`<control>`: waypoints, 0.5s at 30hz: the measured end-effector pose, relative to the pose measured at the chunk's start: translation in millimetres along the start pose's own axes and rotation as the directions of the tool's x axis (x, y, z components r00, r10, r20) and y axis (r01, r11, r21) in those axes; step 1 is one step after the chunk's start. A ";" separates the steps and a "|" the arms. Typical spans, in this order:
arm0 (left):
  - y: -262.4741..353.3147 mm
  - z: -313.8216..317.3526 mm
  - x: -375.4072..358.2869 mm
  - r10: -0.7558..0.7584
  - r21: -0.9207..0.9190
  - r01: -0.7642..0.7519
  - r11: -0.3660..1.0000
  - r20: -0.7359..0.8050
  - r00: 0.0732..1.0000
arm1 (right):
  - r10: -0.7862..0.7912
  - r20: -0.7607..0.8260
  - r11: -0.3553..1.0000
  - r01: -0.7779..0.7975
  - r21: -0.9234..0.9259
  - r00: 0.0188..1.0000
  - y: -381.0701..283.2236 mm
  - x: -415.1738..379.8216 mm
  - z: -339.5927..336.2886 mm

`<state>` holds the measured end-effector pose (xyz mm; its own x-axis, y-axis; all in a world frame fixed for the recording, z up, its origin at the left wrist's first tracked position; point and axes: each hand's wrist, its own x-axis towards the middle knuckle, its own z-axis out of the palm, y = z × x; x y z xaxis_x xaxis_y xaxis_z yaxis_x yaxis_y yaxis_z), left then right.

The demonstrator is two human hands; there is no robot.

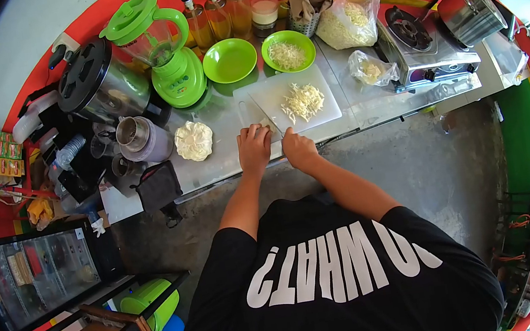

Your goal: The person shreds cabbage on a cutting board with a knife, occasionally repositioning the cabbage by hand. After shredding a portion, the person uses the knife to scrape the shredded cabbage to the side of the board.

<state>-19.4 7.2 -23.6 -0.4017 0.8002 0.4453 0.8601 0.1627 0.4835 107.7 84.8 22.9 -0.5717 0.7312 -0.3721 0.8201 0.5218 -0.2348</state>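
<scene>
My right hand is closed around the handle of a kitchen knife, whose blade points away from me over the white cutting board. Just left of the blade, my left hand has its fingers curled on a small pale piece of cabbage, mostly hidden by the fingers. A loose heap of shredded cabbage lies on the right half of the board. To the left, on the metal counter, sits a larger pale cabbage.
Behind the board are two green bowls, one bare inside and one with shreds. A green blender and pump bottles stand farther back. Bagged shreds and a gas stove are right; a cup is left.
</scene>
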 end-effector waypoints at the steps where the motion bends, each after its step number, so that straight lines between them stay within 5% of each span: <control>1: 0.8 -0.4 -0.1 -0.003 -0.001 0.003 1.000 0.011 1.000 | -0.037 -0.019 0.999 0.037 -0.001 0.999 -2.0 7.2 -4.9; 5: 1.3 -2.6 1.5 0.016 -0.030 -0.016 0.999 0.014 1.000 | -0.140 -0.037 0.988 0.137 -0.071 0.989 -7.9 8.0 -21.5; 11: 0.8 2.1 1.4 0.040 0.015 -0.039 0.999 -0.084 0.996 | 0.009 -0.033 1.000 -0.008 0.015 0.999 -5.4 -11.3 9.6; 15: -0.4 3.3 0.2 0.019 -0.010 -0.019 1.000 -0.042 0.999 | -0.037 -0.086 0.997 0.042 0.060 0.996 -15.5 0.7 -7.7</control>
<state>-18.8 9.2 -26.2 -0.3982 0.7780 0.4859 0.8645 0.1413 0.4823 94.4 80.6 33.1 -0.6012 0.7468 -0.2843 0.7953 0.5248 -0.3034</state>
